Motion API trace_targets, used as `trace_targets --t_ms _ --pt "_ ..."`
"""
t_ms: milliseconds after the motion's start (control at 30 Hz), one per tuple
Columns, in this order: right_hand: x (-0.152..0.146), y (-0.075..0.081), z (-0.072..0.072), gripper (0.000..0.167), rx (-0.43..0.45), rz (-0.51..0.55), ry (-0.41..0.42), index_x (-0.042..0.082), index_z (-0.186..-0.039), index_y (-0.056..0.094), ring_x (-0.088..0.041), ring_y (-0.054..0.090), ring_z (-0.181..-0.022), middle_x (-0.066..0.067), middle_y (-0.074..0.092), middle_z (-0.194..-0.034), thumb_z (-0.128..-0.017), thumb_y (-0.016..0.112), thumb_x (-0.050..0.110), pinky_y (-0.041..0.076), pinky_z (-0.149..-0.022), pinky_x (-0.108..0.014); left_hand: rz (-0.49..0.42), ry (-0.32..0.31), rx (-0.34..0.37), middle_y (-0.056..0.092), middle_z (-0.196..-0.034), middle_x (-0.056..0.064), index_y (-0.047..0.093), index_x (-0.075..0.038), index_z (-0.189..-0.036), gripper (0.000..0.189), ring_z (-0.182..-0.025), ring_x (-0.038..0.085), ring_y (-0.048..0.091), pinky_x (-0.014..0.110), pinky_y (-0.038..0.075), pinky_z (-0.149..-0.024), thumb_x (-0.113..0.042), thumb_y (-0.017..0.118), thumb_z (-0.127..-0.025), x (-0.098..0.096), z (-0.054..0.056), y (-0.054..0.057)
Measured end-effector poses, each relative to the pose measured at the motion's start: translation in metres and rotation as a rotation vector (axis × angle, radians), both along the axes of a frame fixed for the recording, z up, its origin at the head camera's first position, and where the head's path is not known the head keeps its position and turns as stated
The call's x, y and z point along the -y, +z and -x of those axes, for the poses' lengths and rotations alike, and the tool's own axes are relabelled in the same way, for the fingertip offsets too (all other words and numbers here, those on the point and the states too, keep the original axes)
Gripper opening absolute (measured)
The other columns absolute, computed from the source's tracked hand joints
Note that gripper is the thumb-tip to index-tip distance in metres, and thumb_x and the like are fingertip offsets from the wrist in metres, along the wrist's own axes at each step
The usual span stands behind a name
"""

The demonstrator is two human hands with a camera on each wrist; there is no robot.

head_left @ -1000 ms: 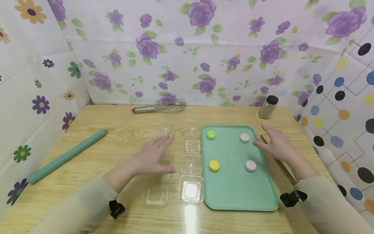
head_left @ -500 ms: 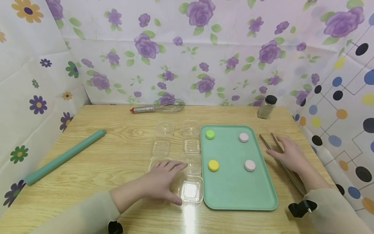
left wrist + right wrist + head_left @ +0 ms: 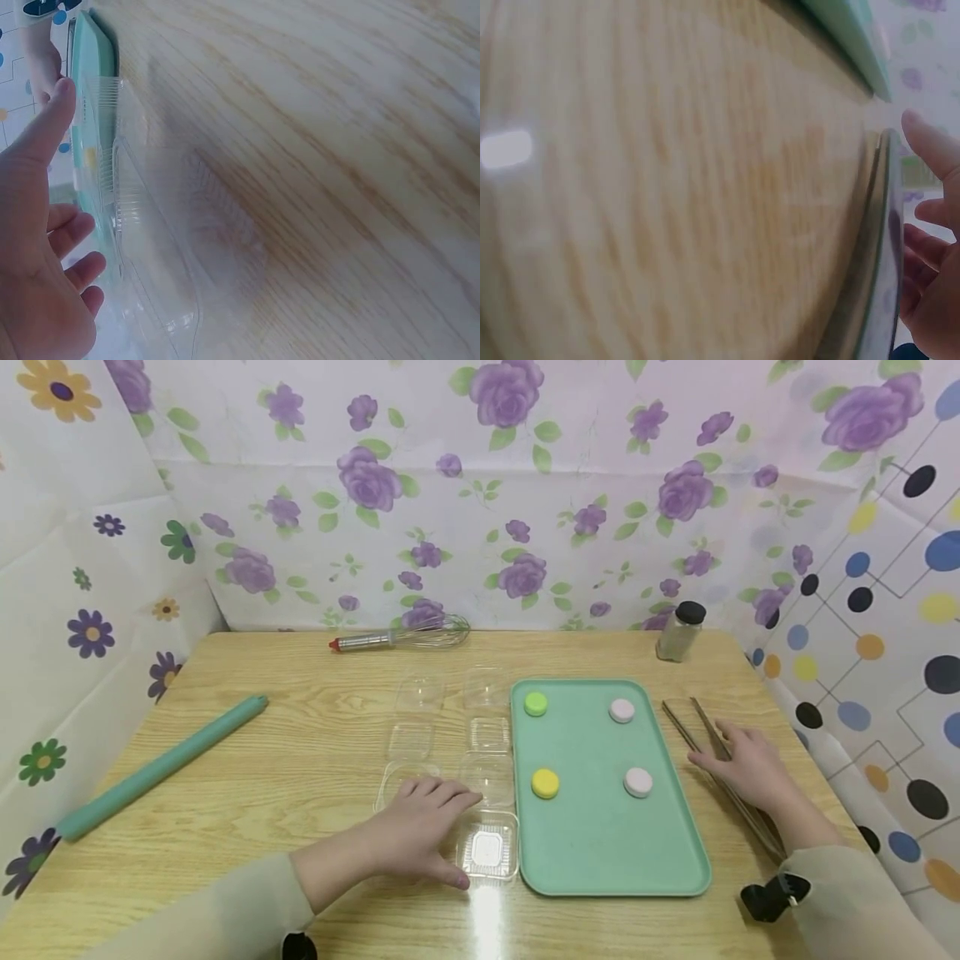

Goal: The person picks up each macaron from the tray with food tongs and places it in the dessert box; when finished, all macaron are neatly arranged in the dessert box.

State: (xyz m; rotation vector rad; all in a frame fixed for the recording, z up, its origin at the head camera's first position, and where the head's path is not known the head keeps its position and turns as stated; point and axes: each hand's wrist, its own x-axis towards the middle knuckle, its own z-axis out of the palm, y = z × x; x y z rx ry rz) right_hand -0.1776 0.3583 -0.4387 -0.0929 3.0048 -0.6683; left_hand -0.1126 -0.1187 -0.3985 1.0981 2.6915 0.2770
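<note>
While the right hand (image 3: 750,772) is placed over the metal tongs (image 3: 750,818), its thumb stays apart from its fingers, so it seems not to grip them. The tongs lie on the counter (image 3: 300,760), just right of the green tray (image 3: 611,843), with their tips pointing to the far side.

I judge that the step in hand is taking up the tongs; the next move would call for closing thumb and fingers around both arms, then lifting them above the tray's right rim. On the tray are a green macaron (image 3: 536,703), a yellow macaron (image 3: 545,783) and two pink macarons (image 3: 638,782), well separated.

The left hand (image 3: 420,827), its fingers spread and holding nothing, is over the near open clear plastic boxes (image 3: 487,852); whether it touches one, I cannot tell. These boxes stand close against the tray's left rim, so little room is there. Wider room is between them and the rolling pin (image 3: 161,768). On the right, the counter's edge is near the right hand.
</note>
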Motion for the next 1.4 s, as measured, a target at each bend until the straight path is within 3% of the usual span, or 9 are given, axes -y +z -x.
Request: trace_targets --t_ms 467,900,1200,1400 --pt "0.0 -0.011 0.004 0.085 0.022 -0.016 -0.034 -0.018 -0.137 0.027 -0.059 0.03 -0.114 -0.045 0.031 -0.126 -0.091 0.055 0.048 0.029 -0.09 -0.067 -0.019 0.003 -0.007 0.049 -0.126 -0.001 0.047 -0.014 -0.133 0.083 -0.107 0.018 0.041 0.043 0.032 -0.091 -0.058 0.073 -0.067 0.0 0.0 -0.002" --pt "0.0 -0.008 0.007 0.076 0.016 0.034 -0.044 -0.018 -0.134 0.033 -0.053 0.047 -0.106 -0.041 0.046 -0.119 -0.091 0.057 0.039 0.042 -0.083 -0.06 -0.035 -0.012 -0.011 0.049 -0.124 -0.003 0.047 -0.015 -0.133 0.083 -0.106 0.017 0.041 0.041 0.032 -0.09 -0.061 0.071 -0.069 -0.001 0.001 -0.004" --pt "0.012 0.004 0.005 0.057 -0.131 0.066 -0.014 -0.011 -0.131 0.044 -0.043 0.048 -0.101 -0.031 0.05 -0.112 -0.086 0.063 0.019 0.04 -0.081 -0.058 -0.048 -0.005 -0.034 0.049 -0.126 -0.002 0.047 -0.014 -0.134 0.084 -0.108 0.017 0.042 0.042 0.031 -0.093 -0.06 0.071 -0.069 -0.003 0.002 -0.005" --pt "0.022 0.01 0.001 0.052 -0.158 0.062 0.04 -0.008 -0.129 0.049 -0.037 0.046 -0.095 -0.026 0.047 -0.112 -0.084 0.062 0.017 0.041 -0.076 -0.052 -0.061 -0.012 -0.044 0.049 -0.123 -0.003 0.048 -0.015 -0.132 0.083 -0.105 0.017 0.041 0.04 0.031 -0.09 -0.06 0.073 -0.067 -0.004 0.002 -0.007"
